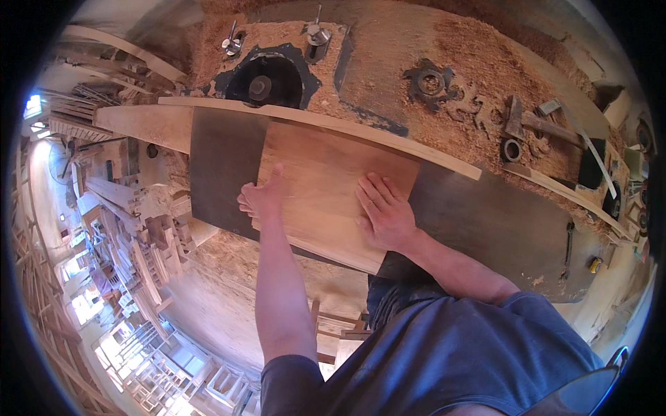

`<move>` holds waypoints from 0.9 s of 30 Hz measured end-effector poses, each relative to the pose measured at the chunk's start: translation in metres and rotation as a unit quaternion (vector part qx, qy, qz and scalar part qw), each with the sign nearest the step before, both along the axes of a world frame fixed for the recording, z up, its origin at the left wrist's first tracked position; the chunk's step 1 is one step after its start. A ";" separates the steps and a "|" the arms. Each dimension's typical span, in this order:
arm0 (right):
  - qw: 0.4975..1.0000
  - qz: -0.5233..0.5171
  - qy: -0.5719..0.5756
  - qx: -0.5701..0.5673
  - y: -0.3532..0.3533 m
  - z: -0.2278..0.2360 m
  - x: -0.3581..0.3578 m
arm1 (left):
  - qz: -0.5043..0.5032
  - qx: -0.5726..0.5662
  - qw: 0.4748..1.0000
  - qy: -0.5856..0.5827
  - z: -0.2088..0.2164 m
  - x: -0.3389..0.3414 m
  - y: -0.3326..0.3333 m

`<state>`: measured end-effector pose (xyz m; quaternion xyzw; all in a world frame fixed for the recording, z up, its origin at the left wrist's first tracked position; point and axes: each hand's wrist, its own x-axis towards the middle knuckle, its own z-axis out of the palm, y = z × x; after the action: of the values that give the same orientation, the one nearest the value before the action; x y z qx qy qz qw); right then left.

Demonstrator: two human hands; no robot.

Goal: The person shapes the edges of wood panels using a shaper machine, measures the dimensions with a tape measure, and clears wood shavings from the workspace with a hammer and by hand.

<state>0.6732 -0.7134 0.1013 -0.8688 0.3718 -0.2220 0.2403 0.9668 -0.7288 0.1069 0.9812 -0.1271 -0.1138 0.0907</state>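
Observation:
A square, pale wooden panel (322, 159) lies flat on the dark machine table (225, 156), its far edge along a long wooden fence strip (361, 130). At the panel's left edge is my left hand (264, 197), thumb on top and fingers curled at the side. My right hand (386, 215) rests flat on the panel's right part, fingers stretched out and held close together. Behind the fence strip sits a round, dark cutter spindle (260, 87) in a jagged opening. Whether it turns I cannot tell.
Sawdust covers the machine's back, with two clamp bolts (318, 35), a toothed cutter head (430, 82), a metal ring (511, 150) and a hammer (515, 119). A wrench (568, 249) lies on the right. Stacked timber (132, 208) fills the left side.

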 end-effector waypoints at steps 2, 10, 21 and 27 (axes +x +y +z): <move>1.000 0.007 -0.008 0.003 -0.005 -0.002 0.024 | 0.001 0.006 1.000 -0.012 -0.002 0.028 -0.004; 0.999 0.033 -0.017 0.027 -0.031 -0.004 0.122 | -0.032 0.012 0.999 -0.019 -0.018 0.148 -0.021; 0.999 0.025 -0.029 0.018 -0.062 -0.020 0.262 | -0.103 0.013 0.994 -0.032 -0.050 0.316 -0.059; 0.999 0.012 -0.037 -0.024 -0.069 -0.021 0.338 | -0.129 -0.130 0.983 0.023 -0.068 0.417 -0.070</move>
<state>1.0109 -0.7826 0.0806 -0.8697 0.3470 -0.2602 0.2356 1.3834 -0.7992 0.0392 0.9335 -0.2638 -0.1300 0.2053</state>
